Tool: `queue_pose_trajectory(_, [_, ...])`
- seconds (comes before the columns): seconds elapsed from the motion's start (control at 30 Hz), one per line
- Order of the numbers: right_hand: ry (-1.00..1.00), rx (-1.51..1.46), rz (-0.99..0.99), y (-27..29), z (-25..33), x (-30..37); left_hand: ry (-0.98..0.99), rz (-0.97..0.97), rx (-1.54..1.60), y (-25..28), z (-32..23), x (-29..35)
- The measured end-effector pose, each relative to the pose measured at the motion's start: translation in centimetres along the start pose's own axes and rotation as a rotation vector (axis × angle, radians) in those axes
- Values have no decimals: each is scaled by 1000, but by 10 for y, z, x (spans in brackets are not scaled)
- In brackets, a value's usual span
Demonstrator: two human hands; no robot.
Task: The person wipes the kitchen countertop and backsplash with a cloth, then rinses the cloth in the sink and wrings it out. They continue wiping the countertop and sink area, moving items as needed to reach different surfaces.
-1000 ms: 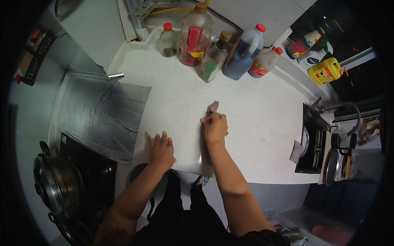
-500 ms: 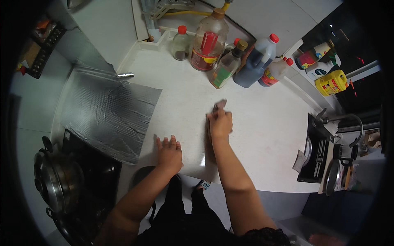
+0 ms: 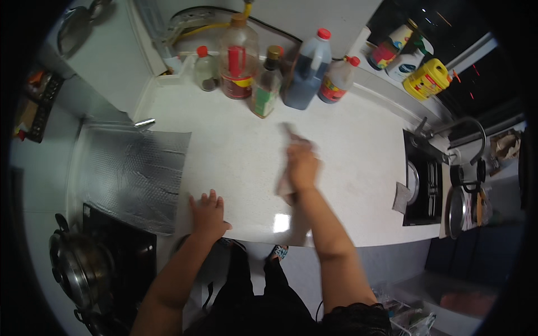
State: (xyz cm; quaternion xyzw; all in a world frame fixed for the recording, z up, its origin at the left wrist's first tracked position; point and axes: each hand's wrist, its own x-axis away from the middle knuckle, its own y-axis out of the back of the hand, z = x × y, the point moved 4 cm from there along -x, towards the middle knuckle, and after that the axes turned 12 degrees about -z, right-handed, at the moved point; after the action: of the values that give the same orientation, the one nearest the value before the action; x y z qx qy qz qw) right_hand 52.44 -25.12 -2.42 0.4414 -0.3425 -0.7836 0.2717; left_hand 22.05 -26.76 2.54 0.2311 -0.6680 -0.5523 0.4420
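Moved nearer the dark-filled jug (image 3: 305, 73), the right hand (image 3: 302, 163) grips a cloth (image 3: 284, 185); left hand (image 3: 208, 213) fingers spread flat.

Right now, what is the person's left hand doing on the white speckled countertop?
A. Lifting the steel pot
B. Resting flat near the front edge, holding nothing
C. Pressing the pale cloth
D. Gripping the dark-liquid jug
B: the left hand lies palm-down and empty on the white speckled countertop, while the right hand presses the pale cloth.
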Motion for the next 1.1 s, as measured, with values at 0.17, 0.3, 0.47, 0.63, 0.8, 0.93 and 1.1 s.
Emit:
queue_pose_trajectory(0.17, [-105,327,-214,100,-103,30,-16,-36,15,1,2,-1])
queue_pose_trajectory(0.3, [-148,-124,32,79,-22,95,-47,-103,28,-1,6,0])
queue_pose_trajectory(0.47, [374,-347,150,29,170,82,-10,-221,113,1,56,-2])
queue_pose_trajectory(0.63, [173,-183,42,-66,184,-29,236,-270,-29,32,113,-30])
queue_pose_trajectory(0.8, [116,-111,124,-58,200,-8,245,57,-27,15,144,-39])
queue_pose_trajectory(0.93, [230,-287,110,-13,204,54,201,-35,51,5,155,-32])
queue_pose_trajectory(1.1, [25,3,69,-91,197,-62,139,-126,65,5,148,-38])
